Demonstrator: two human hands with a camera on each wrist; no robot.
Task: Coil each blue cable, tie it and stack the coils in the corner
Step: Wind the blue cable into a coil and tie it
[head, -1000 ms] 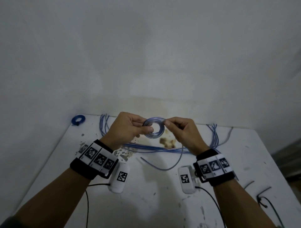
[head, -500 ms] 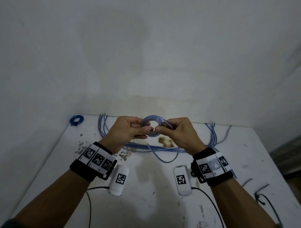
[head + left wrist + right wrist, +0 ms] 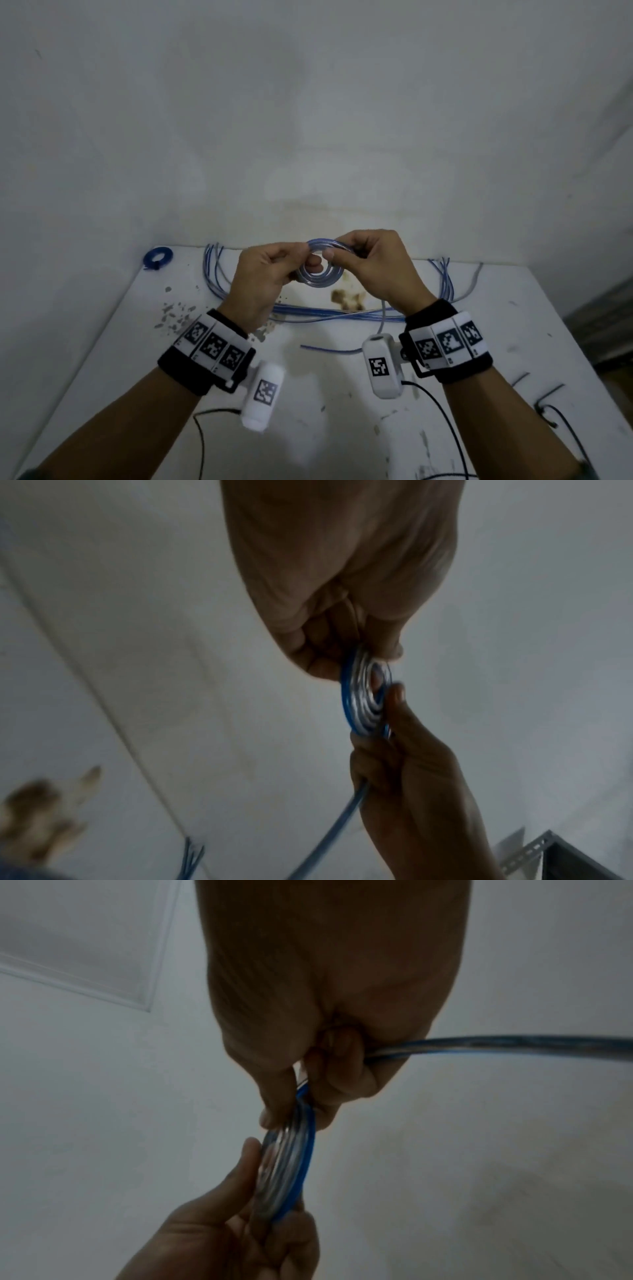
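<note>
Blue-and-clear cable coil (image 3: 317,270) held up at centre frame in the head view, above the white table (image 3: 308,428), pinched on its left edge by the left hand (image 3: 263,277) and on its upper right by the right hand (image 3: 373,270). Fingers of both curled round the turns, thumbs pressed to the face of the ring. Loose tail (image 3: 329,350) trailing below the right wrist onto the tabletop. Finished blue coil (image 3: 157,257) lying at the far left corner, upper left of the table. Bundle of uncoiled blue cables (image 3: 335,313) stretched along the back edge, just beyond the hands. Dark thin cord (image 3: 555,407) at lower right.

Left wrist view: same coil seen edge-on at centre right, gripped from above by the near hand's fingers (image 3: 308,666) and from below by the other hand, tail running down to lower centre.

Right wrist view: coil again edge-on at centre, thumb and fingers (image 3: 274,1115) clamped on its top, straight tail leaving to the right edge of frame.

Step in hand, judged: winding the last turns of the second cable. Next move likely calls for feeding the remaining tail round, then wrapping its end through the ring to tie, without letting the turns spring apart.
</note>
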